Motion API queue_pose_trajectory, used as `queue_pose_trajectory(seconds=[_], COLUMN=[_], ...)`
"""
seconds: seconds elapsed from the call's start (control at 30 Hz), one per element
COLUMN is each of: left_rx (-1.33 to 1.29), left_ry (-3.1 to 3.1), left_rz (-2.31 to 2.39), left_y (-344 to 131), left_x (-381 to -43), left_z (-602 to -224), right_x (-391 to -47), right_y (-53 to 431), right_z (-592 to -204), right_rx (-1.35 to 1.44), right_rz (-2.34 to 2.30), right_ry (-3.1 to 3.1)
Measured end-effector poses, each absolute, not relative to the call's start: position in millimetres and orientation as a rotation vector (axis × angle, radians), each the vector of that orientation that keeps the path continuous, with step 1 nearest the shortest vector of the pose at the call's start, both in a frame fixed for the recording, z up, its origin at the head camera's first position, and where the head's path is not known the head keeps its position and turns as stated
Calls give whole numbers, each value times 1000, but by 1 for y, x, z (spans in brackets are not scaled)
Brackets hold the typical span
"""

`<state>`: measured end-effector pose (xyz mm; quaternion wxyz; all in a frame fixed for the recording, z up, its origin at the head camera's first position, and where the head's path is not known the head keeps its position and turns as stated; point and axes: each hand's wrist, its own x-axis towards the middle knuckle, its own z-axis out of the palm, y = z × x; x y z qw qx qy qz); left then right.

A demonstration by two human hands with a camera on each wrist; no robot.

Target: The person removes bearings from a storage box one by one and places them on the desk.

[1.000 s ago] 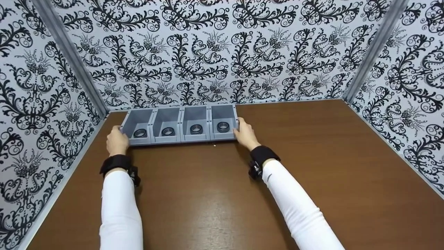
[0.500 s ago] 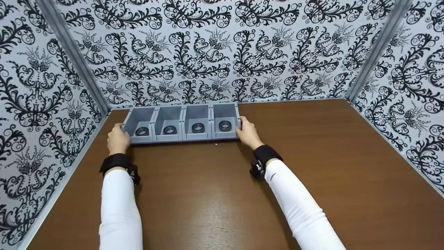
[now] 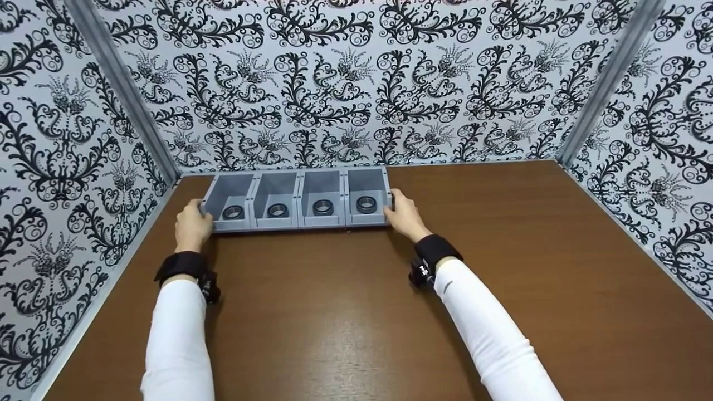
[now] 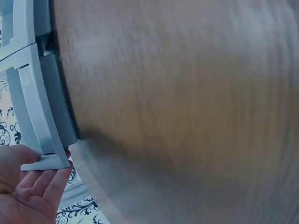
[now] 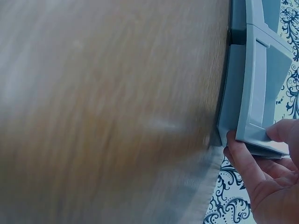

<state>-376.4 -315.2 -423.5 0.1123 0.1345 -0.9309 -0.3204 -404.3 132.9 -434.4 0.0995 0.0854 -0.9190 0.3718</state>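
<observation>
A row of joined grey plastic storage bins (image 3: 323, 222) stands on the brown table near the back wall. In each bin lies one dark ring-shaped bearing, such as the leftmost bearing (image 3: 233, 217) and the rightmost bearing (image 3: 366, 211). My left hand (image 3: 193, 227) grips the row's left end; in the left wrist view its thumb lies on the bin's front rim (image 4: 53, 161), with the fingers against the outer side. At the other end my right hand (image 3: 408, 218) holds the right bin, thumb on the rim (image 5: 254, 133) and fingers on the outside wall.
The brown wooden table (image 3: 312, 312) extends in front of the bins and to their right. Patterned black-and-white wall panels (image 3: 351, 83) with grey corner posts (image 3: 601, 83) close off the back and both sides.
The row of bins has slid slightly to the right along the table, with both hands keeping their hold on its ends. The head view has shifted a little too.
</observation>
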Motion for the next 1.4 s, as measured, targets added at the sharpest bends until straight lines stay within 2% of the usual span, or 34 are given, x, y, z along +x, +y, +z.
queue_pose_trajectory(seconds=[0.57, 1.4], left_rx=[236, 154], left_ry=[-2676, -2659], left_rz=[-936, -979], left_y=[-299, -268], left_x=[-367, -353], left_z=[-425, -428], right_x=[-397, -383], right_y=[162, 205], right_z=[-430, -427], right_rx=[305, 343], right_rz=[1133, 1131], right_ry=[-2740, -2756])
